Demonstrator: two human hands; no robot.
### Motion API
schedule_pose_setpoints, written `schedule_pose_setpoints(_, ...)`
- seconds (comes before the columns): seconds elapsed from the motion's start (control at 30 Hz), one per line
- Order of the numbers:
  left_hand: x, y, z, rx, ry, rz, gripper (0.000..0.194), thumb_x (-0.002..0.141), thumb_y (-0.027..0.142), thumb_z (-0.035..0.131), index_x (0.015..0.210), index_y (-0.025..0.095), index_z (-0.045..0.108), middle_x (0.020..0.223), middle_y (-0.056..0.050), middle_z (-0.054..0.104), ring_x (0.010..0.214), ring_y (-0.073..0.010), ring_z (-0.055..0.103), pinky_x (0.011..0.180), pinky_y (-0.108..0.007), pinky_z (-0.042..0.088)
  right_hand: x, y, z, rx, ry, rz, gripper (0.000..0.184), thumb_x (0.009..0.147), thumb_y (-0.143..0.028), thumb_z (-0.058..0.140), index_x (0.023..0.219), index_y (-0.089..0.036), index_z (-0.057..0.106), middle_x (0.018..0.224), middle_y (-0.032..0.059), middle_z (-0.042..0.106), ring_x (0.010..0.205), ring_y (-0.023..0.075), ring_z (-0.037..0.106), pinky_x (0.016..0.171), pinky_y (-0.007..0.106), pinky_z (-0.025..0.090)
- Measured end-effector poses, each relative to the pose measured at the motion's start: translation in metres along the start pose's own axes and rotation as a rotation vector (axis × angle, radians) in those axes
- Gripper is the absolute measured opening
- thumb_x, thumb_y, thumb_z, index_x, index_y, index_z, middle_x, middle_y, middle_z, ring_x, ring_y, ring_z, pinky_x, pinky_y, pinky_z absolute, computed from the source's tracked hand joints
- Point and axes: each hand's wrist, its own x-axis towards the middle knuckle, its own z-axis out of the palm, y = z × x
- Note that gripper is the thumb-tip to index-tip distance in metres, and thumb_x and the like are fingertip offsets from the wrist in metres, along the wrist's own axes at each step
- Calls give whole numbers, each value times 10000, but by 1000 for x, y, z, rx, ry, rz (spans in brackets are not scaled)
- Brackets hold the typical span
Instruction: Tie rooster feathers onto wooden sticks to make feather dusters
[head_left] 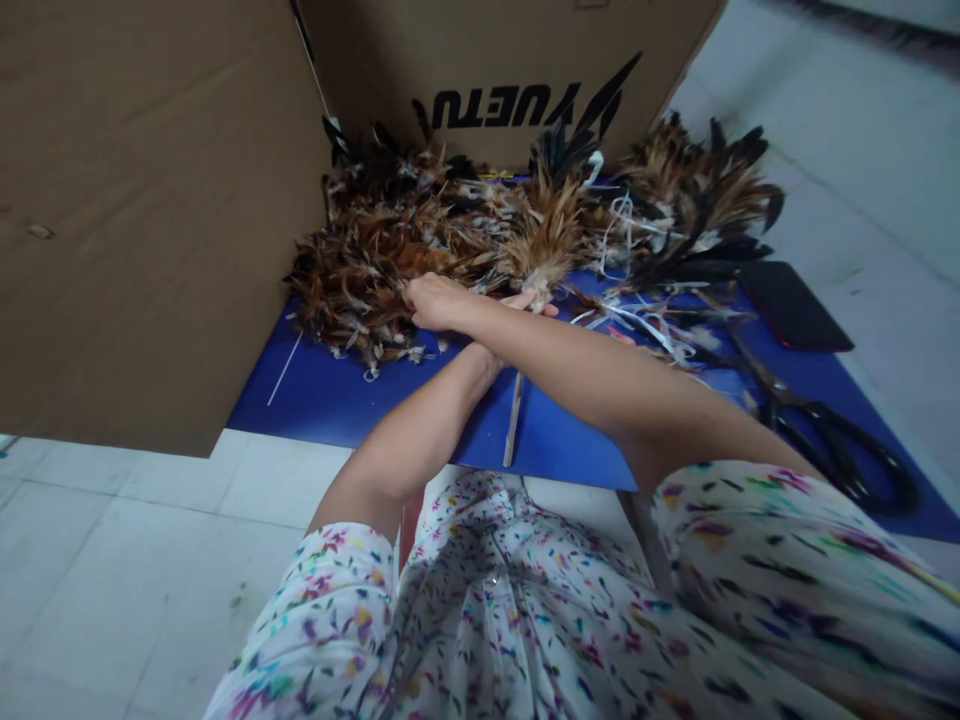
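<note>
The feather bundle [551, 235] stood out near the middle of the blue sheet [360, 395], its plumes spread away from you and its pale lower end at your left hand [529, 303]. You held it there, with left fingers showing on either side of that end, though your right forearm hid much of the hand. A thin stick [514, 420] ran from beneath your crossed forearms toward the sheet's near edge; where its far end met the bundle was hidden. Your right arm passed over the left, and your right hand [435, 302] was at the near edge of the brown feather pile [397, 240], fingers curled in; you couldn't tell whether they pinched a feather. To the right of the bundle lay tangled white ties [652, 325] and, beyond them, a second spray of dark-tipped feathers [705, 180]. Farther right were a black phone [795, 305] and, nearer you, black-handled scissors [786, 396]. Behind the feathers rose a cardboard panel [375, 60] with upside-down black lettering; another brown panel [150, 220] stood at the left, above pale floor tiles [150, 560].
</note>
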Motion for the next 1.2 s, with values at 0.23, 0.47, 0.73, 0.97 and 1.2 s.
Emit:
schedule_pose_setpoints(0.23, -8, -5, 6, 56, -59, 46, 296, 983, 185, 405, 753, 137, 585, 611, -38, 617, 545, -94, 538, 562, -246, 395, -24, 23, -12, 507, 273, 9, 67, 682, -111, 640, 707, -156, 598, 620, 10, 610, 646, 151, 589, 652, 278, 463)
schedule_pose_setpoints(0.47, -4, -8, 10, 101, -37, 180, 273, 925, 111, 363, 678, 178, 460, 499, 18, 429, 394, -51, 340, 384, -183, 160, -55, 41, -22, 1296, 276, 101, 346, 614, 8, 682, 852, -198, 538, 548, -68, 562, 443, 107, 517, 380, 207, 357)
schedule_pose_setpoints(0.73, 0, -8, 6, 74, -120, 136, 201, 840, 68, 417, 685, 187, 369, 558, 42, 401, 373, -47, 356, 334, -128, 168, -94, 69, -29, 1456, 315, 147, 189, 684, -198, 756, 680, -159, 570, 543, -19, 591, 406, 60, 457, 329, 171, 288)
schedule_pose_setpoints(0.97, -2, -6, 3, 157, -203, 102, 210, 941, 201, 419, 764, 136, 511, 632, -15, 546, 404, -28, 383, 335, -120, 196, -124, 92, -23, 1329, 596, 95, 185, 689, -282, 748, 684, -188, 590, 517, -53, 476, 416, 54, 365, 363, 191, 280)
schedule_pose_setpoints(1.2, -8, -3, 10, 113, -108, 87, 174, 947, 211, 446, 809, 145, 529, 678, -42, 625, 412, -39, 397, 338, -134, 187, -157, 109, -33, 1304, 885, 134, 217, 745, -346, 690, 699, -218, 520, 609, -29, 472, 560, 101, 491, 461, 217, 369)
